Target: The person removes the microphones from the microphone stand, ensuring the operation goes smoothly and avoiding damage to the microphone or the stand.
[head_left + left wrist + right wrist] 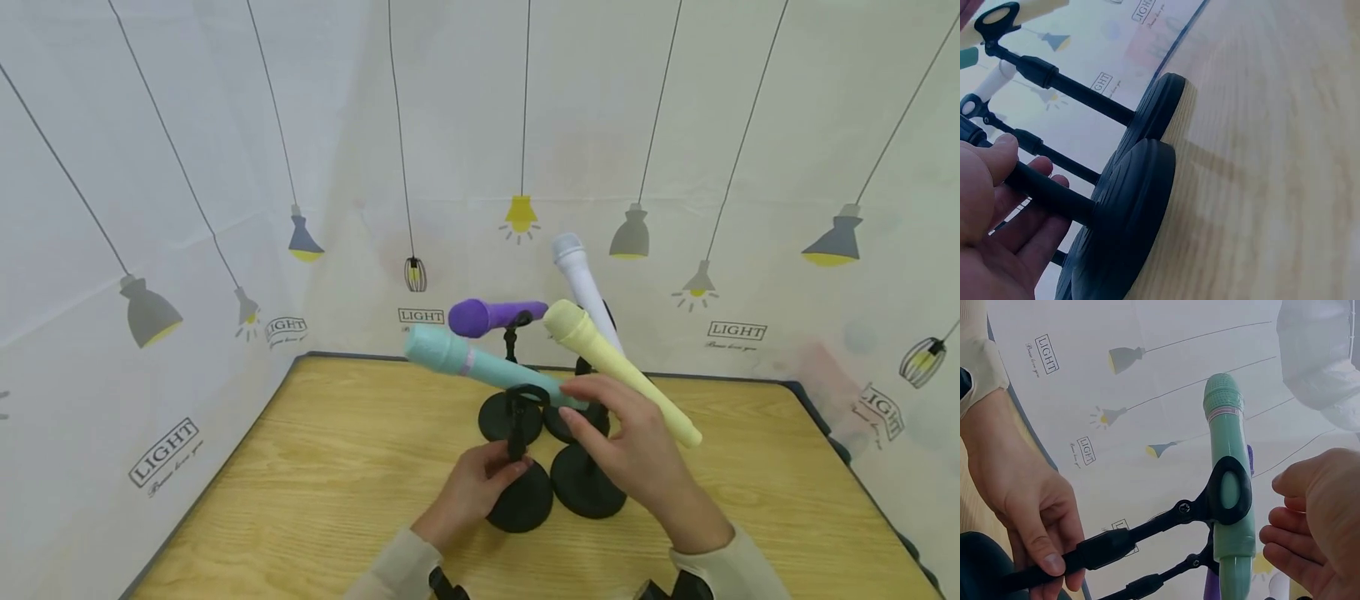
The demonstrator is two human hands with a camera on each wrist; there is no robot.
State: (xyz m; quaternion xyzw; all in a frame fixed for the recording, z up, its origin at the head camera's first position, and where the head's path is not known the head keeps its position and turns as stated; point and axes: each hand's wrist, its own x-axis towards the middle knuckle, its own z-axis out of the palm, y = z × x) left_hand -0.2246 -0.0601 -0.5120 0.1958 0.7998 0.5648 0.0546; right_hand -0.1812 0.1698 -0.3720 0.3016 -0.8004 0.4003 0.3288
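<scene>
Gripping the black stand's pole (516,442), the left hand (468,487) steadies it on the tabletop (315,467). The right hand (637,454), fingers loose and holding nothing, hovers beside the teal microphone (480,367) clipped in that stand

The left hand (471,483) sits low over the table (315,467), its fingers (1047,550) and thumb curled around a thin black stand pole (1100,547). The right hand (637,454) hovers just right of that pole, slightly higher, fingers loosely extended and gripping nothing.

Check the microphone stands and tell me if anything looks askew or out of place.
Nothing looks damaged. The teal microphone sits in the clip of the front stand, whose stem the left hand grips; the right hand is open by its tail end.
</scene>
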